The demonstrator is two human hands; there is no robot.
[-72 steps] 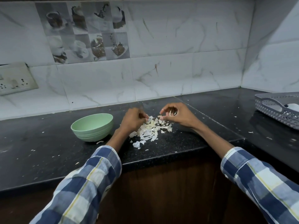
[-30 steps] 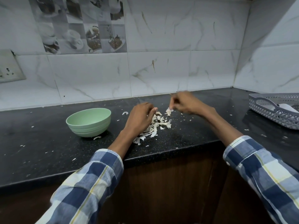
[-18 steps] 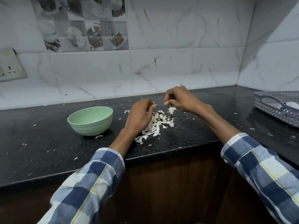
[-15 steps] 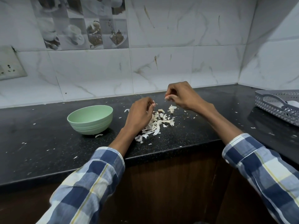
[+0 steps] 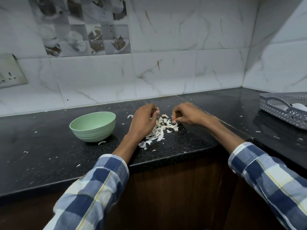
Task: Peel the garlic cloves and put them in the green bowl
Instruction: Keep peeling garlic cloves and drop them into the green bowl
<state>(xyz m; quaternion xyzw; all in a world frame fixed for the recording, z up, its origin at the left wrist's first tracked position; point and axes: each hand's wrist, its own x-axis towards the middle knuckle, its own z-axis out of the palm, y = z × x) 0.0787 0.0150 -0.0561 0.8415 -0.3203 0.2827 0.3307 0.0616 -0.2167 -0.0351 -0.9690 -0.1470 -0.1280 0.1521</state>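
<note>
Left hand (image 5: pixel 143 121) pinches a garlic clove (image 5: pixel 157 110) over the peel pile (image 5: pixel 160 129); right hand (image 5: pixel 187 114) pinches skin; a slip could drop it short of the green bowl (image 5: pixel 93 126).

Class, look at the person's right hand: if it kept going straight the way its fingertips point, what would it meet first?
The right hand points left and slightly down, so it would probably meet the pile of garlic peels first, then the left hand. Depth is uncertain.

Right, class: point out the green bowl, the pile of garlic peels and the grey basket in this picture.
green bowl (image 5: pixel 99 128): head view, on its outer wall facing the camera.
pile of garlic peels (image 5: pixel 160 130): head view, on the middle of the heap between the hands.
grey basket (image 5: pixel 282 112): head view, on its perforated near wall.
</note>
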